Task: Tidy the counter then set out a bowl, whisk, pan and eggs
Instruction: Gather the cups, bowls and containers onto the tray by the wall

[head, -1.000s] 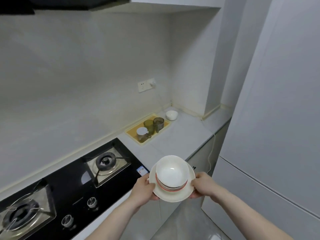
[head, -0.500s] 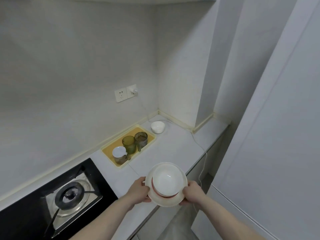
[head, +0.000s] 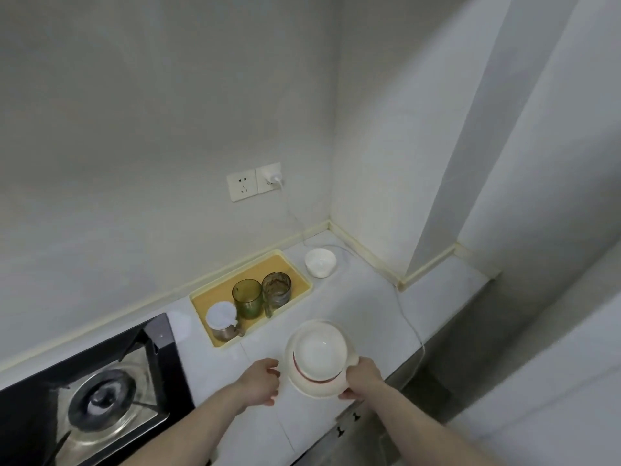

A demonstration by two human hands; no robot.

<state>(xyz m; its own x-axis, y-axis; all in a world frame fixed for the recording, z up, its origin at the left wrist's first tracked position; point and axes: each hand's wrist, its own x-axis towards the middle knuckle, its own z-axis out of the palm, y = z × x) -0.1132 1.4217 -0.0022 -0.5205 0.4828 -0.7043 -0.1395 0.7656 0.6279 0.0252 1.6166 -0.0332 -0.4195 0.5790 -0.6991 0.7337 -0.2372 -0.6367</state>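
A white ceramic bowl with a red band sits nested on a cream round plate low in the frame, right of centre, over the pale grey tiled worktop. The right hand grips the plate's rim, fingers closed on it. The left hand is just beside the plate, fingers loosely curled, apart from it. Behind lies a yellow plastic tray holding glass cups; a small white bowl stands nearer the corner. A black gas hob fills the lower left; plain white walls surround.
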